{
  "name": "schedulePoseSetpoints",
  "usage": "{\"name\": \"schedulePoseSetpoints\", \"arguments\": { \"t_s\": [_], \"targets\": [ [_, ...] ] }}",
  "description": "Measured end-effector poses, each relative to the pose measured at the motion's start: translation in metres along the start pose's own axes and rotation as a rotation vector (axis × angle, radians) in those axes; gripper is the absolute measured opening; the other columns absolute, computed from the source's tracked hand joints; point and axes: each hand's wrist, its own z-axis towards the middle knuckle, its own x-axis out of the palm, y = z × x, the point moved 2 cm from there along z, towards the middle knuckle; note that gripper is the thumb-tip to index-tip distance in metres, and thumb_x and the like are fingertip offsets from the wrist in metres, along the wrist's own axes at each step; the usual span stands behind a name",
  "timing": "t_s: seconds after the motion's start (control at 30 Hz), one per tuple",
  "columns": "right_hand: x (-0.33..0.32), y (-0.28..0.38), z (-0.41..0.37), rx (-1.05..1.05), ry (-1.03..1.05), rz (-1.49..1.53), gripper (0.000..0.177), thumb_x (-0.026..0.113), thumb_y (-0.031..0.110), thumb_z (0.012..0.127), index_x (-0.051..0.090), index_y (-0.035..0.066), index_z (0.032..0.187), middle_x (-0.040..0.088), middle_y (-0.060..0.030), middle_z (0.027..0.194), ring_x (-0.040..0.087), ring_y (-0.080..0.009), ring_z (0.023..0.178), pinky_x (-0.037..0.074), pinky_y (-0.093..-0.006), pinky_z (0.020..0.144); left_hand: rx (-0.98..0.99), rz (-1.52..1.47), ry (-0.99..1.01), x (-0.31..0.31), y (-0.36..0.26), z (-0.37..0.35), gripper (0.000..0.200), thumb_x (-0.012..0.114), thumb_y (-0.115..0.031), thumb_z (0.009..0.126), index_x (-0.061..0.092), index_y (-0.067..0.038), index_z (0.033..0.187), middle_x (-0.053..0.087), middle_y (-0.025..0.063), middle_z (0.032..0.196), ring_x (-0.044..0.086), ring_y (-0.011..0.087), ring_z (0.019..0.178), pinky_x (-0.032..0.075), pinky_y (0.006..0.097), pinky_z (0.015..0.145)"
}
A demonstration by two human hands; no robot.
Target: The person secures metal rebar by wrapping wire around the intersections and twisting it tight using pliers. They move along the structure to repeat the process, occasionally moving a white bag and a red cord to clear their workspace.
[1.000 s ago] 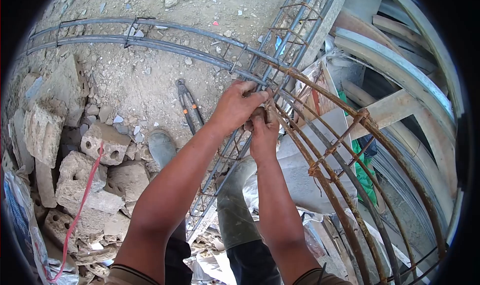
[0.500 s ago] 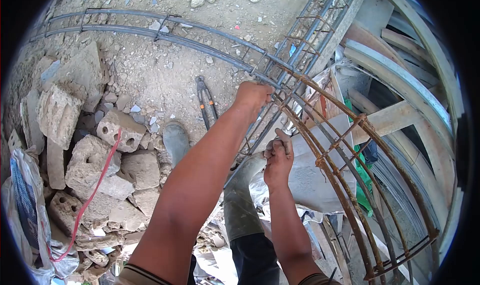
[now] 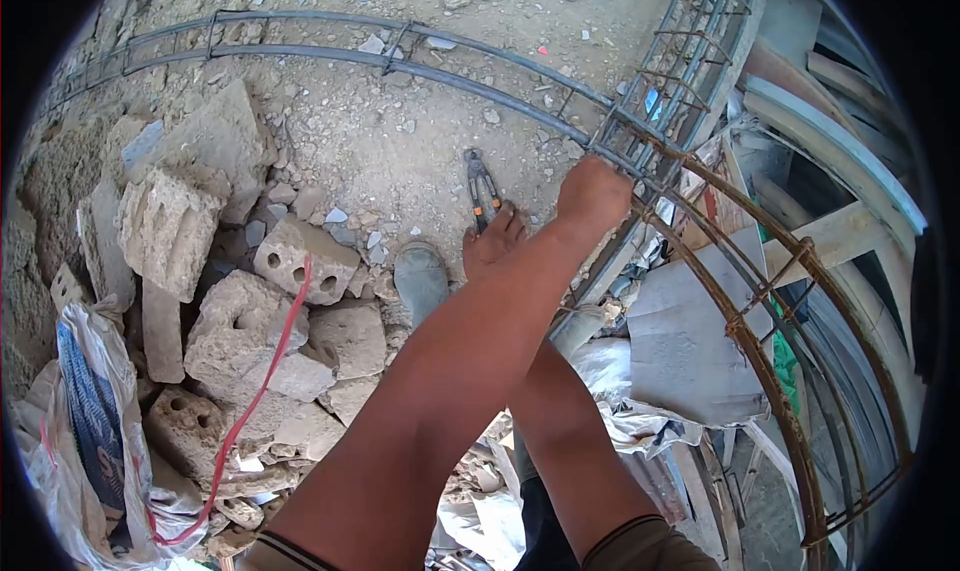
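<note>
My left hand (image 3: 595, 196) is closed at the joint where the curved rebar frame (image 3: 470, 86) meets the straight rebar cage (image 3: 690, 56); its fingertips are hidden. Crossing beneath my left forearm, my right hand (image 3: 494, 243) reaches down to the pincers (image 3: 475, 176) on the ground. Its thumb and fingers are spread around the orange-marked handles, whose lower ends are hidden. Rusty curved bars (image 3: 765, 371) run from the joint toward the lower right.
Broken blocks (image 3: 235, 336) are piled at left beside a white sack (image 3: 100, 421) and a red strap (image 3: 265, 386). A boot (image 3: 421, 279) stands near the pincers. Curved wooden forms (image 3: 840, 136) and a grey sheet (image 3: 695, 331) lie at right.
My right hand has left the area below the rebar joint and crossed under my left arm to the pincers. My left hand remains at the joint. The whole view has shifted.
</note>
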Motion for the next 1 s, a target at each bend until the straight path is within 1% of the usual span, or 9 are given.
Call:
{"name": "schedulePoseSetpoints", "arguments": {
  "t_s": [0.07,0.13,0.27,0.3,0.33,0.37,0.57,0.7,1.0],
  "targets": [
    [-0.003,0.010,0.019,0.347,0.441,0.230,0.077,0.070,0.036,0.083,0.036,0.005,0.145,0.046,-0.0194,0.143,0.048,-0.0354,0.128,0.036,-0.0466,0.109,-0.058,-0.240,0.097,0.001,0.005,0.005,0.021,0.064,-0.015,0.080,0.069,0.003,0.087,0.067,0.0231,0.084,0.066,0.0384,0.081,0.053,0.0452,0.073],
    [0.054,-0.011,0.014,0.232,0.398,0.364,0.075,0.069,0.033,0.084,0.035,0.005,0.146,0.047,-0.0179,0.143,0.049,-0.0337,0.128,0.037,-0.0451,0.108,-0.647,-0.635,0.241,-0.014,-0.013,-0.004,0.023,0.060,-0.017,0.084,0.069,0.004,0.088,0.067,0.0241,0.084,0.066,0.0371,0.076,0.053,0.0434,0.068],
    [0.126,-0.056,-0.054,-0.390,0.256,0.847,0.069,0.064,0.020,0.092,0.030,0.004,0.149,0.048,-0.0121,0.140,0.050,-0.0267,0.127,0.040,-0.0391,0.106,-0.466,-0.404,0.270,-0.031,-0.037,-0.013,0.023,0.058,-0.017,0.087,0.068,0.004,0.086,0.067,0.0261,0.084,0.066,0.0402,0.077,0.054,0.0461,0.070],
    [0.058,-0.052,-0.061,-0.377,0.237,0.844,0.069,0.064,0.020,0.092,0.030,0.004,0.149,0.048,-0.0121,0.140,0.050,-0.0267,0.127,0.040,-0.0391,0.106,-0.223,-0.008,0.229,-0.034,-0.036,-0.011,0.021,0.057,-0.014,0.086,0.067,0.004,0.084,0.067,0.0271,0.085,0.066,0.0420,0.079,0.054,0.0477,0.073],
    [-0.014,-0.026,-0.053,0.105,0.432,1.170,0.052,0.058,0.019,0.095,0.036,0.004,0.140,0.052,-0.0101,0.125,0.054,-0.0216,0.113,0.045,-0.0363,0.092,0.041,0.379,0.173,-0.038,-0.043,-0.007,0.018,0.057,-0.012,0.086,0.066,0.003,0.083,0.067,0.0281,0.086,0.066,0.0438,0.081,0.053,0.0493,0.075],
    [-0.044,-0.025,-0.060,0.620,0.617,1.462,0.036,0.052,0.017,0.099,0.042,0.004,0.130,0.056,-0.0082,0.110,0.058,-0.0166,0.100,0.050,-0.0336,0.079,0.061,0.380,0.190,-0.041,-0.048,-0.009,0.018,0.057,-0.012,0.086,0.066,0.003,0.083,0.067,0.0281,0.086,0.066,0.0438,0.081,0.053,0.0493,0.075],
    [-0.063,-0.057,-0.040,0.590,0.334,1.738,0.051,0.049,0.017,0.098,0.029,0.003,0.143,0.055,-0.0110,0.118,0.060,-0.0180,0.098,0.052,-0.0338,0.078,0.340,0.535,0.106,-0.066,-0.059,-0.019,0.025,0.058,-0.018,0.088,0.069,0.001,0.099,0.066,0.0293,0.088,0.065,0.0447,0.087,0.051,0.0496,0.079],
    [-0.079,-0.042,-0.017,0.754,0.370,1.857,0.063,0.046,0.014,0.098,0.017,0.005,0.152,0.049,-0.0136,0.136,0.054,-0.0242,0.118,0.051,-0.0391,0.093,0.281,0.493,0.192,-0.072,-0.068,-0.014,0.022,0.059,-0.016,0.085,0.069,0.002,0.094,0.066,0.0285,0.086,0.065,0.0450,0.084,0.052,0.0487,0.078],
    [-0.085,-0.055,0.010,0.533,0.381,1.942,0.056,0.048,0.017,0.096,0.026,0.008,0.147,0.049,-0.0128,0.137,0.054,-0.0240,0.116,0.051,-0.0403,0.092,0.203,0.451,0.255,-0.074,-0.058,-0.004,0.023,0.063,-0.018,0.081,0.073,0.001,0.091,0.067,0.0240,0.076,0.068,0.0382,0.074,0.052,0.0416,0.070]
  ]
}}
